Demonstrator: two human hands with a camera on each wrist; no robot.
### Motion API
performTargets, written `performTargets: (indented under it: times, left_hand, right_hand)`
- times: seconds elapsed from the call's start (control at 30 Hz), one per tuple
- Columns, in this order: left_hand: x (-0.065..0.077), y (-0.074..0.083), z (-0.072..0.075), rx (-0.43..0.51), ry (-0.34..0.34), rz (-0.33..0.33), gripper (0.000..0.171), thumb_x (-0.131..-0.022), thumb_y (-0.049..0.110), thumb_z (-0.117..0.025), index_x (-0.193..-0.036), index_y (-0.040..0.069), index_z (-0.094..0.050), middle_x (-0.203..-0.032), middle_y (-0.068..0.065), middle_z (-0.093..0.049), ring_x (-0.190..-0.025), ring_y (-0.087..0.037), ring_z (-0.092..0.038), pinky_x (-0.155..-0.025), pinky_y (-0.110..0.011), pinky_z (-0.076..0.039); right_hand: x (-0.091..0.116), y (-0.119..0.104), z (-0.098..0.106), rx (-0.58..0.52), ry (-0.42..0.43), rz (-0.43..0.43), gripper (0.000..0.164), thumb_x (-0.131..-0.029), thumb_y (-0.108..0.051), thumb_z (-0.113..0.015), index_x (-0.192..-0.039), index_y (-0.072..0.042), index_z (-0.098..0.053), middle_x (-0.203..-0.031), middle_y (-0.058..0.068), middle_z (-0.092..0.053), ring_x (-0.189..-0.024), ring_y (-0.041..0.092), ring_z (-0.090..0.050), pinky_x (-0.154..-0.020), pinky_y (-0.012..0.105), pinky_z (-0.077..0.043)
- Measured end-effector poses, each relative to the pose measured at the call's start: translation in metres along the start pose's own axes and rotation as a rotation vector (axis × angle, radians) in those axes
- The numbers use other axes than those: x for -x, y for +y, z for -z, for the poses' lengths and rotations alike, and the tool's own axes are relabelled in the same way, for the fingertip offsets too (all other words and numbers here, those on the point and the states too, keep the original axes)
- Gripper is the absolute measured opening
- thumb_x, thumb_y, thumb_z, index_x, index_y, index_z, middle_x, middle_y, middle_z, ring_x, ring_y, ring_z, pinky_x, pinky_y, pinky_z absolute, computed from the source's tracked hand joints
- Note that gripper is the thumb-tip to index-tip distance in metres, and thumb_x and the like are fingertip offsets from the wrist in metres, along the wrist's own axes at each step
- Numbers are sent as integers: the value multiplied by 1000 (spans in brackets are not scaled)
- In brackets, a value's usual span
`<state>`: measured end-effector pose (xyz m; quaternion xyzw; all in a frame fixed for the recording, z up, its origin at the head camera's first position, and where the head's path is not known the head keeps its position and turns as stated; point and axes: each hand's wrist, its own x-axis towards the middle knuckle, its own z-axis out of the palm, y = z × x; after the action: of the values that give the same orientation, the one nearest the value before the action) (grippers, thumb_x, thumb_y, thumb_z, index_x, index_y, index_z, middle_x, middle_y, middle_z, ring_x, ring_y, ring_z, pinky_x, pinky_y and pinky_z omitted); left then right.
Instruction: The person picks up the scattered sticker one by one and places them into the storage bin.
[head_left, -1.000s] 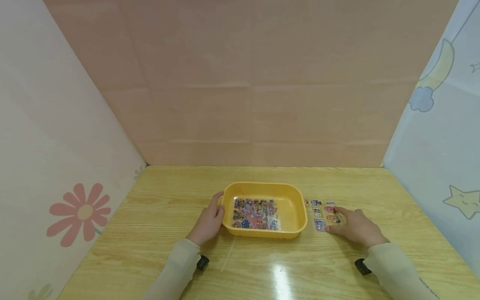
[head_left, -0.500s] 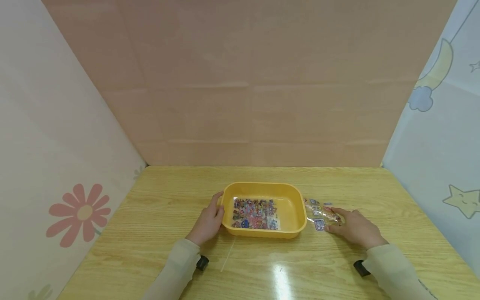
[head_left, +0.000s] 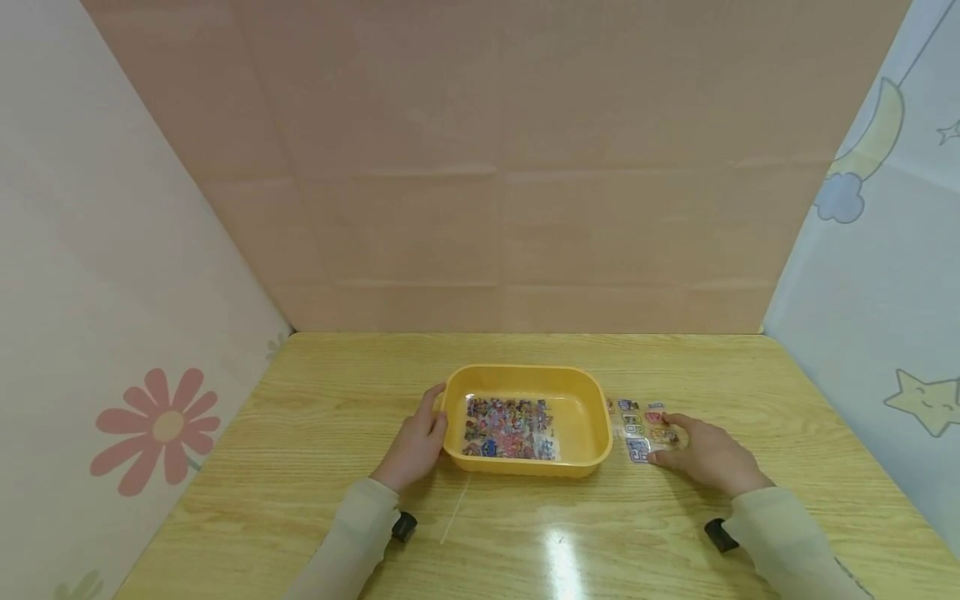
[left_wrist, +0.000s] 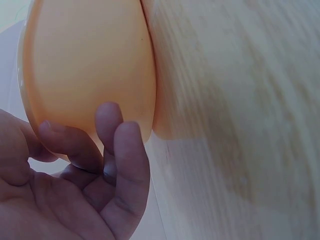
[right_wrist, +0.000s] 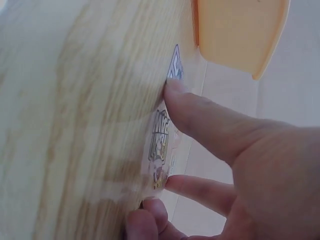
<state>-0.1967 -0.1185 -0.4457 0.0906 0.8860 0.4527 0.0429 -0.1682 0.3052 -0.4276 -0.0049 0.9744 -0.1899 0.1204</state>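
Observation:
A yellow plastic basin (head_left: 585, 425) stands on the table with a colourful, clear-backed sticker sheet (head_left: 510, 429) lying flat inside, toward its left. My left hand (head_left: 414, 442) grips the basin's left rim; in the left wrist view, the fingers (left_wrist: 131, 155) bend against its outer wall. To the right of the basin lies a second clear sticker sheet (head_left: 633, 423) with separate printed pictures, its left end close by the basin's wall. My right hand (head_left: 716, 454) touches this sheet's right end, thumb and index finger spread apart. In the right wrist view, the thumb (right_wrist: 200, 112) presses the sheet's edge.
The wooden table (head_left: 322, 400) reaches back to a pinkish-brown covered wall (head_left: 480, 208). White printed side panels (head_left: 165, 317) bound it left and right. A thin pale strip (head_left: 453, 508) lies in front of the basin.
The sheet under my right hand slid slightly left and buckled half a second ago; now it looks flat again. My left hand and the basin have stayed practically in place.

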Motion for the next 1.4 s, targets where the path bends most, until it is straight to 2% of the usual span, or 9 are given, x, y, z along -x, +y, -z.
performTargets:
  times: [0.17, 0.4, 0.6, 0.73, 0.83, 1.0, 1.2, 1.4]
  left_hand:
    - [0, 0, 0, 0, -1, 3, 50, -109, 19, -36, -157, 11, -25, -67, -2, -51, -52, -13, -45, -50, -28, -41]
    - [0, 0, 0, -5, 2, -7, 50, -109, 18, -36, -157, 10, -26, -66, -2, -51, -52, -13, -46, -49, -28, -41]
    - [1, -1, 0, -9, 8, -17, 49, -109, 17, -37, -156, 10, -27, -65, -2, -50, -51, -12, -44, -49, -27, -41]
    - [1, -1, 0, -14, 6, -12, 49, -109, 18, -37, -156, 10, -27, -66, -2, -50, -51, -12, -44, -49, -27, -40]
    - [1, 0, 0, -14, 1, -4, 49, -109, 18, -37, -157, 11, -26, -66, -2, -51, -51, -13, -45, -49, -27, -41]
    - [0, 1, 0, -4, -2, 4, 50, -109, 18, -36, -157, 11, -25, -67, -2, -52, -52, -13, -46, -50, -27, -42]
    - [3, 3, 2, -2, 2, -10, 49, -109, 17, -37, -156, 8, -26, -67, -2, -50, -52, -12, -45, -50, -27, -40]
    - [2, 2, 2, 0, 1, -17, 50, -109, 18, -37, -156, 8, -26, -66, -2, -50, -52, -12, -45, -50, -27, -41]
  right_hand:
    - [-1, -1, 0, -20, 1, -12, 97, -82, -61, -73, -145, 7, -42, -136, 40, -48, -120, 63, -46, -86, 71, -44]
    - [-3, 1, -1, -93, -5, -64, 109, -78, -62, -77, -140, 17, -34, -135, 43, -45, -121, 63, -43, -93, 70, -41]
    - [-4, 4, -1, -146, -5, -65, 104, -77, -59, -79, -136, 16, -38, -122, 37, -57, -113, 56, -53, -90, 67, -44]
    - [-5, 5, 0, -171, -7, -87, 95, -80, -54, -79, -134, 14, -40, -114, 29, -62, -103, 45, -59, -86, 61, -47]
    - [-6, 5, 0, -191, -5, -103, 86, -83, -48, -78, -131, 14, -42, -111, 26, -61, -99, 38, -58, -83, 56, -48]
    - [-6, 5, 2, -194, 20, -89, 71, -88, -41, -73, -123, 15, -48, -108, 27, -61, -97, 37, -57, -82, 53, -48]
    - [-6, 10, 0, -173, 45, -35, 44, -98, -30, -61, -110, 12, -57, -97, 19, -64, -85, 28, -58, -73, 44, -48]
    - [-8, 9, 1, -204, 70, -55, 39, -101, -23, -53, -114, 14, -58, -93, 15, -64, -79, 24, -55, -66, 39, -46]
